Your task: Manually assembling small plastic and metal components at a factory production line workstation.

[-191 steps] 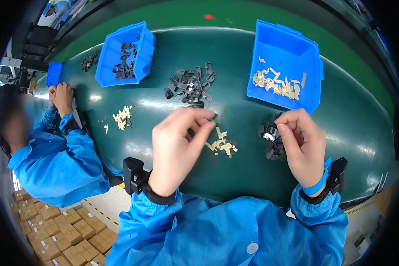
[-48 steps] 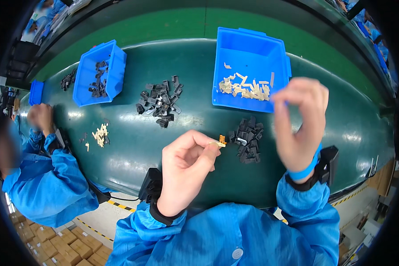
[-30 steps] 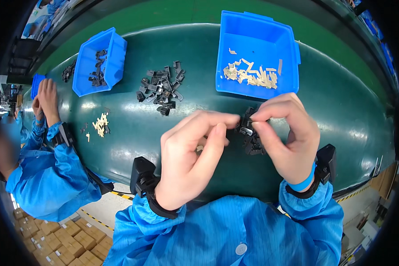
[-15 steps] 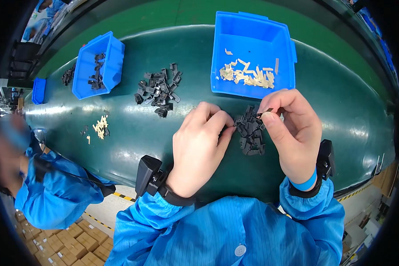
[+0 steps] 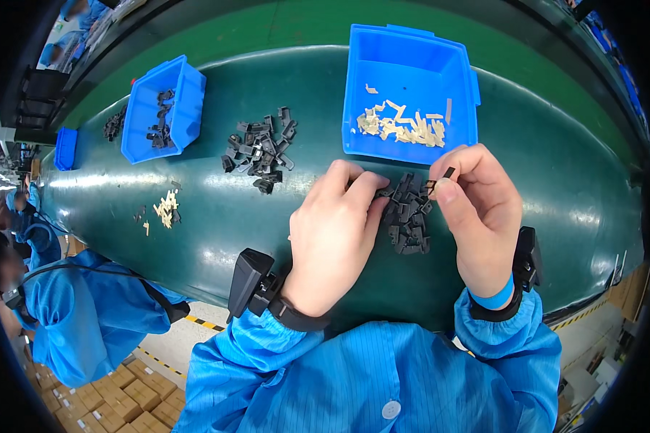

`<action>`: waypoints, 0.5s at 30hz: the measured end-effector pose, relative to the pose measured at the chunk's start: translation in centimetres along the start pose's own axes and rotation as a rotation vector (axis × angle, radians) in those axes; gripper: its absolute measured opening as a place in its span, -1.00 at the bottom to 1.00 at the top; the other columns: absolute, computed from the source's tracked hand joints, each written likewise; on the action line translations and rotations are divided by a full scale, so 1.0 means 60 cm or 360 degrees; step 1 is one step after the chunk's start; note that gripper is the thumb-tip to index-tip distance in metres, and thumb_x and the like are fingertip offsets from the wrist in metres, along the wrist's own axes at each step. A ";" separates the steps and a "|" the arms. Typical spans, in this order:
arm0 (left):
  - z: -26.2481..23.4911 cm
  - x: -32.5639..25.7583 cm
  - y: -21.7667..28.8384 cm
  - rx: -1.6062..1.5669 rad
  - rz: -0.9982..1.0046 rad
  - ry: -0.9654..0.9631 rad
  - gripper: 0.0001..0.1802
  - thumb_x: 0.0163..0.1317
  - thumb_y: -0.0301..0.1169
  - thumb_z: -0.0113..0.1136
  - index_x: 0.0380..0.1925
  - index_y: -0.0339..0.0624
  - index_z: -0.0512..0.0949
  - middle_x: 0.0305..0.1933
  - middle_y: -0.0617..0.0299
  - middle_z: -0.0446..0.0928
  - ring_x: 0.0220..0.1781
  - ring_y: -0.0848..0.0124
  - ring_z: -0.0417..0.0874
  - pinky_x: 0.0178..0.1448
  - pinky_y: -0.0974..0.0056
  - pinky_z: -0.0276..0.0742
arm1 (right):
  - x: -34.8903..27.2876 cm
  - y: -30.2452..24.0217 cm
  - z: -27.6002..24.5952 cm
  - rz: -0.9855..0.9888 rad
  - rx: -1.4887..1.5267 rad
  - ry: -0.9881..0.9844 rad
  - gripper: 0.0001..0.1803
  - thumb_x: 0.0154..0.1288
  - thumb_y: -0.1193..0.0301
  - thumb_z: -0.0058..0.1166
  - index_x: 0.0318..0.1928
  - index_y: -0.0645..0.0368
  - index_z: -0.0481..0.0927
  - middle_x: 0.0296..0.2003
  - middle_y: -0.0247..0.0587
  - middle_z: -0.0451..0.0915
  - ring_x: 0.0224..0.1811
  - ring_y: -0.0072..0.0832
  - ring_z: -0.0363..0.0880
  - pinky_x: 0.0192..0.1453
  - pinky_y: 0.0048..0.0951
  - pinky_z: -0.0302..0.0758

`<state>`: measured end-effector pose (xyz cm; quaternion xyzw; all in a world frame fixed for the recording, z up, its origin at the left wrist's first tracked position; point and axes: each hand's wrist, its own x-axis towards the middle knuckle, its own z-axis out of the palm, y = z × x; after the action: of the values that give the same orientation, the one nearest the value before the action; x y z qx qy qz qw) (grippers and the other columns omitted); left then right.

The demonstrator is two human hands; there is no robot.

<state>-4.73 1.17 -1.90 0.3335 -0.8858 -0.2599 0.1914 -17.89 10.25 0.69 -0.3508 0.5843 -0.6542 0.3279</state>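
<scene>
My right hand (image 5: 484,216) pinches a small dark strip-like piece (image 5: 448,173) between thumb and index finger, held just above the table. Close by on the left lies a pile of small black plastic parts (image 5: 409,220). At that pile's left edge my left hand (image 5: 336,231) has its fingers drawn together, back of the hand up. A bit of a black part (image 5: 383,193) shows between its fingertips, mostly hidden. Beyond my hands stands a blue bin (image 5: 404,72) with many cream-coloured strips (image 5: 401,126) on its bottom.
Another heap of black parts (image 5: 260,148) lies left of the bin on the green table (image 5: 253,231). Farther left are a second blue bin (image 5: 188,108) with black parts and a small cream pile (image 5: 167,209). A co-worker in a blue sleeve (image 5: 101,310) sits at left.
The dark piece in my right hand has tilted more upright. My left hand has shifted slightly right, toward the black pile. The co-worker at left has moved.
</scene>
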 end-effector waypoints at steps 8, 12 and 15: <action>-0.027 -0.015 -0.006 -0.0329 0.0134 0.0265 -0.84 0.03 -0.58 0.33 -0.35 -0.19 0.59 -0.45 0.20 0.60 -0.50 0.24 0.63 -0.43 0.29 0.51 | -0.009 -0.009 0.002 0.0237 0.0210 -0.0192 -0.89 0.29 0.60 0.04 -0.29 0.17 0.38 -0.42 -0.53 0.39 -0.43 -0.84 0.28 -0.37 -0.71 0.21; -0.066 -0.030 0.004 -0.0539 0.0181 0.0216 -0.79 -0.05 -0.66 0.38 -0.37 -0.25 0.63 -0.41 0.17 0.63 -0.46 0.40 0.65 -0.45 0.40 0.50 | -0.016 -0.014 0.007 0.0412 0.0378 -0.0437 -0.86 0.27 0.64 0.01 -0.33 0.17 0.34 -0.43 -0.49 0.39 -0.45 -0.86 0.29 -0.42 -0.70 0.20; -0.082 -0.040 0.002 -0.0825 0.0113 0.0036 -0.75 -0.03 -0.77 0.29 -0.32 -0.29 0.64 -0.31 0.10 0.64 -0.28 0.37 0.67 -0.20 0.39 0.55 | -0.017 -0.018 0.006 0.0496 0.0413 -0.0512 -0.84 0.27 0.65 0.00 -0.33 0.17 0.32 -0.43 -0.45 0.39 -0.44 -0.80 0.42 -0.39 -0.69 0.30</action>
<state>-0.62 1.27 1.66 0.2449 -0.7986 -0.4675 0.2892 -17.05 11.01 1.71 -0.3109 0.4828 -0.6011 0.5558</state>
